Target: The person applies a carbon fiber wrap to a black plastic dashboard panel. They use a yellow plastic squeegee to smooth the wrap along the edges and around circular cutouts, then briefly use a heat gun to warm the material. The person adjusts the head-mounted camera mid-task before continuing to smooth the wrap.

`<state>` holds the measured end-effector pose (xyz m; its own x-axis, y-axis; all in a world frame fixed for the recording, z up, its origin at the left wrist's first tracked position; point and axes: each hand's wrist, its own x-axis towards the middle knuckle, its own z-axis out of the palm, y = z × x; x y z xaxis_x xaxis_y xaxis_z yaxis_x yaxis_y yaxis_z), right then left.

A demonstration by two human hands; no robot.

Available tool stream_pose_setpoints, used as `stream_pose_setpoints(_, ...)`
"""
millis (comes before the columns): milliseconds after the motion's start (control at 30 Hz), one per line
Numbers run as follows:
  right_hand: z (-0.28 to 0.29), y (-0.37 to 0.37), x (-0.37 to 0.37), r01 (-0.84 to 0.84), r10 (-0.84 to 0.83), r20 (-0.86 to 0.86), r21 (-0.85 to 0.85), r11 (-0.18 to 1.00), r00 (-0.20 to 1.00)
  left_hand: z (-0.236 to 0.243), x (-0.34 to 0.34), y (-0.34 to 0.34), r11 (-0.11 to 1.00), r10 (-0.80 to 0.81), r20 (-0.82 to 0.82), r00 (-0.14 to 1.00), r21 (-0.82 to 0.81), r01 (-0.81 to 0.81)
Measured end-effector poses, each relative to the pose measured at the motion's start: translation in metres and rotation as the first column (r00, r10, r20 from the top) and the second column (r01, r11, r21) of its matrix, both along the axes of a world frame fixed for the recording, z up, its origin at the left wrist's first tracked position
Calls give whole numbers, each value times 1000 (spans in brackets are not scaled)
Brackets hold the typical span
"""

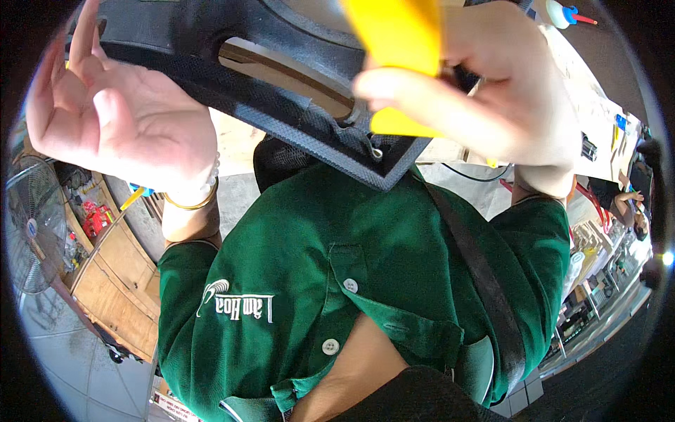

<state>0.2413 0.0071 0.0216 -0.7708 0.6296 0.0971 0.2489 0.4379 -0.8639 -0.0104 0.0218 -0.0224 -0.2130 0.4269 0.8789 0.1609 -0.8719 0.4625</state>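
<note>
A black moulded frame (281, 119) with a fabric-covered edge and a long slot lies tilted in front of my chest. At its near right corner the fabric is gathered, with a small pale metal loop on it. My left hand (133, 123) is at the frame's left end, palm facing up, its fingers stretched out and apart; whether it touches the frame I cannot tell. My right hand (506, 91), smeared by motion, is closed round a yellow hand tool (401, 35) above the frame's right corner. The tool's kind is not clear, and its far end leaves the picture.
A pale worktable (590, 91) runs off to the right, with a white squeeze bottle (560, 14) with a red nozzle at its far side. A fan (35, 225) and a wooden cabinet (116, 281) stand at the left. Another person (633, 204) is at the far right.
</note>
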Motion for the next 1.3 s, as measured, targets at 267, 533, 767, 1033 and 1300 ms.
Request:
stream_pose_setpoints(267,-18,-17,-41,-25,-38,125,463,886,991,-16,-12,1,999,36,3,999,-29,-36)
stream_pose_setpoints(533,2,-10,-44,-33,65,343,-97,995,937,-19,-14,0,999,-17,-70,997,34,19)
stream_pose_setpoints(767,11,-8,-41,-110,108,105,17,994,989,-30,-15,6,995,-49,-89,995,83,57)
stream_pose_setpoints(1033,-4,-14,-26,5,-16,116,89,996,993,-32,-10,-13,933,310,-339,888,-68,-352)
stream_pose_setpoints(1300,-34,16,69,913,-883,-282,277,298,374,-74,-50,-18,661,84,-35,996,-746,-82)
